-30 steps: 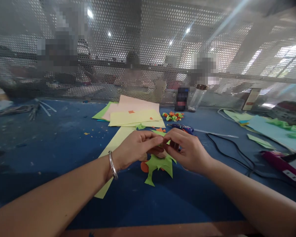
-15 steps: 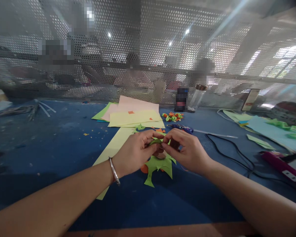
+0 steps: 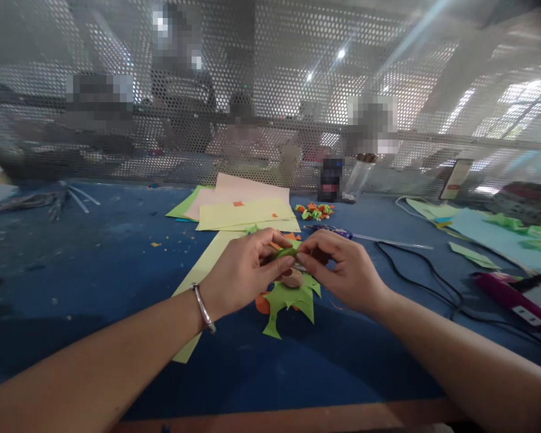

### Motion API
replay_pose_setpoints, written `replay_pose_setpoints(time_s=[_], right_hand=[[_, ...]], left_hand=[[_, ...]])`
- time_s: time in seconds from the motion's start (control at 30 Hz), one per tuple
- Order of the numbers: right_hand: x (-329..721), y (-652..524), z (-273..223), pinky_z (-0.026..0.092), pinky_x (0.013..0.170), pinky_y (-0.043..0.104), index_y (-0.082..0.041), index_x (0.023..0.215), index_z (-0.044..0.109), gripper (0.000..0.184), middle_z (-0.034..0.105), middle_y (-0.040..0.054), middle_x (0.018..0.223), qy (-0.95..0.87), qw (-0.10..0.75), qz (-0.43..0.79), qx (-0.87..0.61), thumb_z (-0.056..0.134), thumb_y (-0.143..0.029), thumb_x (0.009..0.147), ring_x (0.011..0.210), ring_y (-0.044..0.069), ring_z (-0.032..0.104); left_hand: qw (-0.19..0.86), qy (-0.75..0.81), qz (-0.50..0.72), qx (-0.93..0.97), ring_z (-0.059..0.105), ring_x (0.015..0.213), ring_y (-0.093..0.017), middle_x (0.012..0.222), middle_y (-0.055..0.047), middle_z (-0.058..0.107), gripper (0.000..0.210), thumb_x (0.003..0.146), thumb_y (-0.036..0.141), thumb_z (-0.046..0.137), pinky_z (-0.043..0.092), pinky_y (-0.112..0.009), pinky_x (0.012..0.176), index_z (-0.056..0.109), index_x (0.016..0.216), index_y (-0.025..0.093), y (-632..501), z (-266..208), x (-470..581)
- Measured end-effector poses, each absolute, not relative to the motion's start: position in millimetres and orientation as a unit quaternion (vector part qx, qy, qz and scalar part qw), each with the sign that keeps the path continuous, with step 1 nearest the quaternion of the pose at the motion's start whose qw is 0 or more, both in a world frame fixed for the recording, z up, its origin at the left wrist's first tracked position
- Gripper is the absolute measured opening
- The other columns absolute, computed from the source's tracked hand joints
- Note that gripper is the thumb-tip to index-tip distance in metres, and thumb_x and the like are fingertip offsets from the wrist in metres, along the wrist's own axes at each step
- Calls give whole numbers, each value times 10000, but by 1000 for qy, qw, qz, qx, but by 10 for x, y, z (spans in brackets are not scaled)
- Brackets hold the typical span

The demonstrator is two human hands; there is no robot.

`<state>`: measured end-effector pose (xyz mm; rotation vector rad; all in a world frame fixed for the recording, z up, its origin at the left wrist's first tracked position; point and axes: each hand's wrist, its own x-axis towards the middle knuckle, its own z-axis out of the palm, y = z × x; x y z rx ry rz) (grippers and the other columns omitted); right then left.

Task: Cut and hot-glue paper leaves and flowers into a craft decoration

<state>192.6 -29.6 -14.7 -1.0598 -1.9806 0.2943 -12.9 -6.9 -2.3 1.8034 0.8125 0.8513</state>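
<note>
Between the fingertips of both hands is a small curled piece of green paper [image 3: 287,253]. My left hand [image 3: 247,264], with a silver bracelet at its wrist, pinches one side of the piece. The other end is pinched by the thumb and forefinger of my right hand [image 3: 342,261]. Beneath my fingers, jagged green paper cutouts [image 3: 291,297] lie on the blue table. An orange paper scrap [image 3: 262,303] peeks out at their left. A pale round thing [image 3: 292,278] rests on the cutouts, partly covered by my fingers; its kind I cannot tell.
Sheets of yellow paper [image 3: 247,215] and pink paper [image 3: 252,187] lie behind my hands. A pile of small green and orange paper pieces [image 3: 315,211] sits near a blue-handled tool [image 3: 333,232]. At right are a black cable [image 3: 426,270], a purple power strip [image 3: 514,304] and light blue paper [image 3: 491,237].
My fingertips have shifted slightly and come closer together on the green paper. More of the pale round thing shows under them. Behind the mesh, a person has moved a little right.
</note>
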Motion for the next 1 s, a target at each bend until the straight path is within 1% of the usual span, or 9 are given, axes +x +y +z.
replay_pose_setpoints(time_s=[0.07,0.17,0.37,0.47,0.6,0.7,0.8,0.9,1.0], right_hand=[[1925,-298,-140,418,588,266,-199,845,624,140,588,25,785,-789,418,115,-435,577,-287,943,683,143,518],[1916,-305,-134,399,576,257,-198,826,601,141,565,16,769,-789,415,113,-440,576,-282,937,678,139,495],[1902,-316,-136,391,567,248,-195,843,586,143,545,12,773,-788,410,140,-436,556,-285,950,668,131,479],[1905,-307,-146,380,565,249,-193,845,586,149,543,12,777,-790,403,149,-439,560,-294,951,666,130,472],[1908,-290,-165,386,585,255,-194,840,588,167,533,10,776,-796,391,161,-434,575,-321,947,671,133,471],[1905,-288,-166,382,583,254,-191,833,593,134,535,7,772,-794,391,168,-434,581,-284,929,668,131,470],[1896,-299,-156,373,577,249,-189,800,583,95,531,3,757,-791,399,166,-433,584,-220,890,661,127,471],[1881,-314,-152,363,575,248,-188,752,568,104,518,-3,731,-793,405,159,-425,579,-178,856,651,122,467],[1861,-327,-150,356,566,247,-185,722,562,111,498,-15,701,-799,410,155,-411,585,-165,829,623,112,449]], left_hand=[[443,337,339,759,718,746,-144,843,-41,751,163,889,294,667,542,-211,619,675,1003,177,-49,-24,-145],[433,344,321,769,713,731,-148,821,-52,752,184,900,348,648,543,-225,615,686,941,173,-22,-36,-165],[497,355,304,731,714,680,-132,787,-54,749,177,907,324,635,567,-229,627,633,836,162,-19,10,-156],[505,350,309,726,703,650,-122,751,-42,734,171,914,313,629,567,-221,612,616,830,164,-11,22,-147],[469,336,334,745,697,654,-119,760,-37,724,204,918,356,636,575,-228,647,620,848,165,-8,3,-138],[449,323,344,759,704,681,-120,794,-37,732,206,935,368,612,569,-221,656,638,900,167,-32,-22,-127],[444,321,339,765,690,647,-105,793,-32,734,183,948,339,585,530,-190,587,645,936,167,-60,-42,-118],[421,314,328,785,671,628,-100,775,-28,732,132,914,279,609,490,-178,548,654,938,158,-73,-50,-115],[358,308,335,815,627,621,-98,731,-11,703,88,853,237,645,462,-188,548,662,876,154,-76,-53,-109]])
